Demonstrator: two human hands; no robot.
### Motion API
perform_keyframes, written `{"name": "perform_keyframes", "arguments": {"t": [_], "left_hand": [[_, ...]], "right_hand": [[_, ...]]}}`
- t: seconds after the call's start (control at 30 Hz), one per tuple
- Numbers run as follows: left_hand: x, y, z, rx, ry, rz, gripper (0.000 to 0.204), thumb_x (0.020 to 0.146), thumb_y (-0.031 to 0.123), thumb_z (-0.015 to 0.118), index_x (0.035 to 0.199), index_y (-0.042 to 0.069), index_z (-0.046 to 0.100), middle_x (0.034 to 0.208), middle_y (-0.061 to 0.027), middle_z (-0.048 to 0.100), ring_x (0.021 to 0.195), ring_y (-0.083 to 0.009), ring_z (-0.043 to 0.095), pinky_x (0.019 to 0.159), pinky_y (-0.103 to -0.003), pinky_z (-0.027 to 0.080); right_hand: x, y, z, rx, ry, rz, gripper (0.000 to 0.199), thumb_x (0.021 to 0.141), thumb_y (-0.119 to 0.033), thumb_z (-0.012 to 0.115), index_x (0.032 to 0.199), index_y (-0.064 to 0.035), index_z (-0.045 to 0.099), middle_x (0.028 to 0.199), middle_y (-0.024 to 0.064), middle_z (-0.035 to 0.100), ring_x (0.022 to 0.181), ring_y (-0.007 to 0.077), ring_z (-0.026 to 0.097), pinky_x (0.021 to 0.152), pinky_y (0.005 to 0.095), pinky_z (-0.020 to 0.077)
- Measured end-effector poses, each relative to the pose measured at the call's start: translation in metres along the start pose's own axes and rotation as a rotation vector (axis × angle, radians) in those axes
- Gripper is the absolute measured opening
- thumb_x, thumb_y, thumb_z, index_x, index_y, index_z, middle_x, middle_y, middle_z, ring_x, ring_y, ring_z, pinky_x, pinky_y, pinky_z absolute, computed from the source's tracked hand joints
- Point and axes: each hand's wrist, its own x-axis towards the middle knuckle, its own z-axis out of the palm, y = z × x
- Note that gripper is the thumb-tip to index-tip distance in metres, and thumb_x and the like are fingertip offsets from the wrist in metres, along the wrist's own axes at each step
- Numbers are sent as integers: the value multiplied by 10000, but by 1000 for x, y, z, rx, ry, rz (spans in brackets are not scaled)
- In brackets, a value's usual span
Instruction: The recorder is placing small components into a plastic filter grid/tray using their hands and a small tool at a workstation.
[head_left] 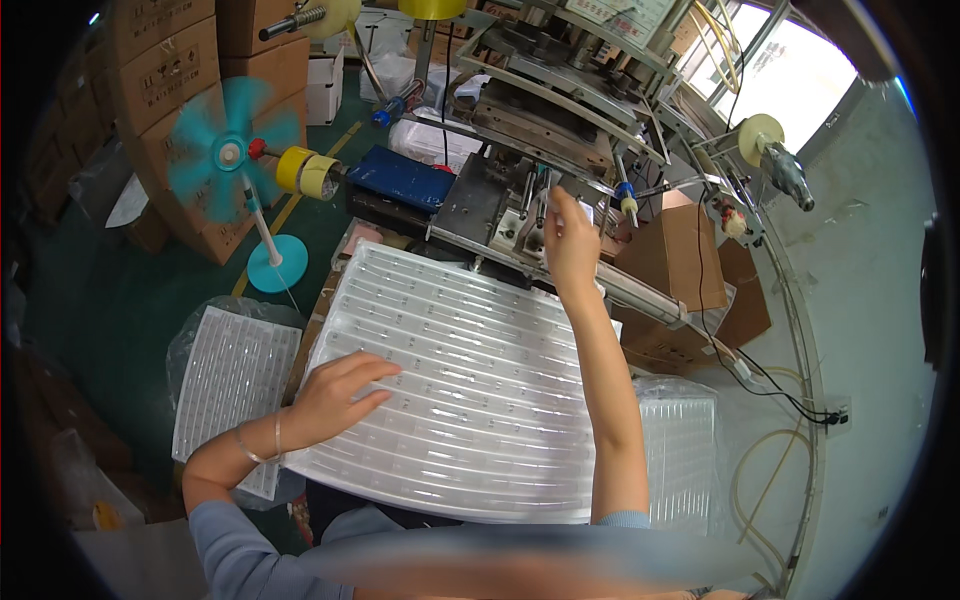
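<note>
Clear tray (470,400) under flat left hand (335,395); right hand (570,245) pinching at machine (540,120); fan (235,150) left.

I get even, fairly bright light; the window (800,70) up and right of my right hand (572,245) is blown out white. Glare streaks the clear plastic tray (470,400) under my left fingers (375,375). The fan (232,150) blades smear; edges bend, corners go black.
</note>
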Motion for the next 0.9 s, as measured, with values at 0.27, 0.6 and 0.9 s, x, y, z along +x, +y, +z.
{"name": "perform_keyframes", "arguments": {"t": [0.27, 0.6, 0.9], "left_hand": [[-29, -29, -27, -60, 178, -271, 290, 779, -9, 640, 1066, 29, 616, 984, -125, 610, 867, -281, 618, 743, -325, 506], [-45, -34, -42, -55, 240, -324, 294, 793, -17, 625, 1084, 29, 612, 1002, -113, 617, 858, -238, 634, 726, -313, 509], [-9, 155, 67, -718, -411, 650, 224, 799, 223, 612, 952, 59, 606, 910, -97, 568, 872, -266, 560, 700, -378, 464]], "right_hand": [[16, 5, 30, -366, -150, -8, 196, 869, -215, 587, 998, -87, 661, 919, 140, 666, 766, 327, 645, 653, 422, 513], [-57, -65, -44, 104, -316, -45, 227, 774, -27, 669, 996, -9, 628, 940, 130, 656, 878, 286, 616, 799, 347, 473], [-144, -173, -21, 239, -727, -420, 278, 711, -201, 730, 945, -99, 619, 855, 34, 527, 753, 205, 538, 633, 330, 443]]}}
